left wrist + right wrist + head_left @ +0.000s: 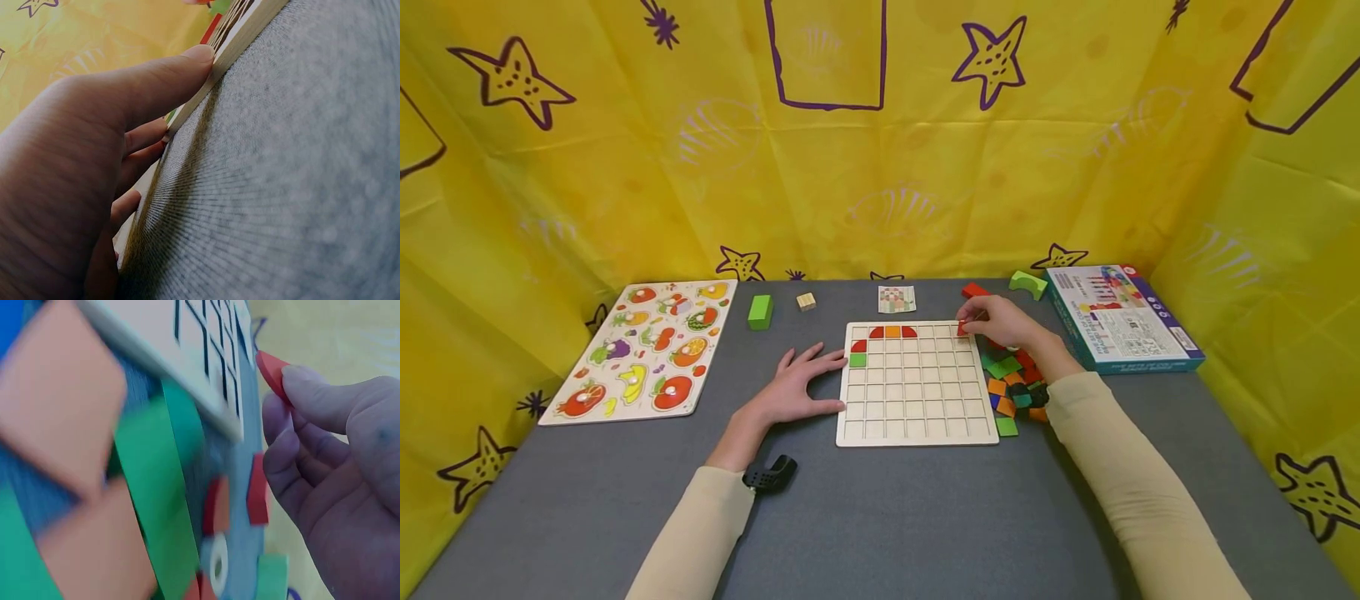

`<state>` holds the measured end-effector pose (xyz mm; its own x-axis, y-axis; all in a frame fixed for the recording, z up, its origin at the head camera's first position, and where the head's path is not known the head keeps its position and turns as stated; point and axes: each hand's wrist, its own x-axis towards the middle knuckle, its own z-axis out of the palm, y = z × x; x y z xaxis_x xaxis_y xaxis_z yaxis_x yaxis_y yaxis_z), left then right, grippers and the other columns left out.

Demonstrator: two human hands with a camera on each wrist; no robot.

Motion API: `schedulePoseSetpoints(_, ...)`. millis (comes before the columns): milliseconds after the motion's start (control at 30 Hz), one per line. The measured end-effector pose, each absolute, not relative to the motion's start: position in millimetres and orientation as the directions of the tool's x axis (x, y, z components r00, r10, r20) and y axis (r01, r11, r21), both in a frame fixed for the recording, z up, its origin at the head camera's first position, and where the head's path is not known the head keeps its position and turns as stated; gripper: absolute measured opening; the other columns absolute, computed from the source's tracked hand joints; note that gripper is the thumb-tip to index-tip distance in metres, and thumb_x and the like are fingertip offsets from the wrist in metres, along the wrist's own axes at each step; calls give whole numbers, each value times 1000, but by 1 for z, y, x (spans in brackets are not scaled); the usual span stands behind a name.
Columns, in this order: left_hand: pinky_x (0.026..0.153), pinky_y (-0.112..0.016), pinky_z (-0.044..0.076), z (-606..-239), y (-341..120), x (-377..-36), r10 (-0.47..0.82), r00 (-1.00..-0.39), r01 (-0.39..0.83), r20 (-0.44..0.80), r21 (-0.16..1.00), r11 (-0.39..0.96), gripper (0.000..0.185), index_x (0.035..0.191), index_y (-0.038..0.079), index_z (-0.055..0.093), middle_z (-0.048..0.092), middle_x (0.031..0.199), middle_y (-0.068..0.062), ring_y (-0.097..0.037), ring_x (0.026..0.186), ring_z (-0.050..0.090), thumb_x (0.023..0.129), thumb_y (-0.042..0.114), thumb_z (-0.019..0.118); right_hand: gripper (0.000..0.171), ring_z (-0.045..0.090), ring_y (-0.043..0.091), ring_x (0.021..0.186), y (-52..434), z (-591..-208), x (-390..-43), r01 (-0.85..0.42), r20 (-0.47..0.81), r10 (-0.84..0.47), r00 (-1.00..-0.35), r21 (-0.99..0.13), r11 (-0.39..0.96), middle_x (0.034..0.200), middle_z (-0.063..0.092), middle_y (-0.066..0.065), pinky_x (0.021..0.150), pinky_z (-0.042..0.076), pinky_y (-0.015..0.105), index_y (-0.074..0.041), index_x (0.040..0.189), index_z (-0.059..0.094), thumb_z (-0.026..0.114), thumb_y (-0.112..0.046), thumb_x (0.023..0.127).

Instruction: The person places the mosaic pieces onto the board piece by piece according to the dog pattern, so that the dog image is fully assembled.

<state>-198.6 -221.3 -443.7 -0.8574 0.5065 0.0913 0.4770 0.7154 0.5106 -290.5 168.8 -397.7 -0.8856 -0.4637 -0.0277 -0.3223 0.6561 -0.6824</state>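
A wooden grid board (925,400) lies flat on the table. Its upper left cells hold red rounded pieces (858,346), an orange square (892,332) and a green square (857,360). My left hand (793,390) has its fingers spread along the board's left side, thumb (199,55) touching the edge in the left wrist view. Between thumb and fingers, my right hand (1009,323) pinches a small red piece (273,376) with a curved side, over the board's far right corner. Loose coloured tiles (1006,406) lie heaped beside the board, partly hidden beneath the right wrist.
Behind the board lies a small picture card (897,299). A fruit puzzle board (651,342), green block (760,312) and small wooden cube (806,302) are to the left. At the right are a game box (1123,321) and green arch block (1028,285). Yellow cloth (850,192) surrounds the table.
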Motion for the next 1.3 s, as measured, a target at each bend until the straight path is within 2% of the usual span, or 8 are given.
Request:
schedulePoseSetpoints(633, 113, -67, -1, -445, -220, -200, 508, -856, 479, 94, 515, 711, 75, 147, 13, 56, 45, 156, -4, -37, 150, 20, 84, 48, 79, 7, 58, 19, 84, 69, -404, -273, -397, -37, -651, -758, -766, 506, 93, 69, 2, 77, 48, 32, -5, 102, 72, 69, -8, 97)
schedulePoseSetpoints(1033, 114, -65, -3, -444, -224, -201, 505, -860, 469, 80, 516, 717, 76, 147, 15, 56, 44, 156, -2, -35, 151, 19, 83, 50, 79, 5, 60, 15, 85, 29, -408, -261, -423, -45, -665, -746, -739, 525, 90, 69, -1, 82, 49, 29, -7, 97, 75, 72, -10, 95)
schedulePoseSetpoints(1300, 113, -67, -2, -445, -225, -202, 510, -855, 480, 97, 519, 707, 75, 146, 14, 57, 45, 155, -3, -36, 150, 20, 83, 48, 79, 5, 58, 13, 78, 16, -410, -257, -458, -16, -679, -734, -727, 512, 84, 68, -2, 75, 48, 27, -6, 91, 75, 74, -10, 94)
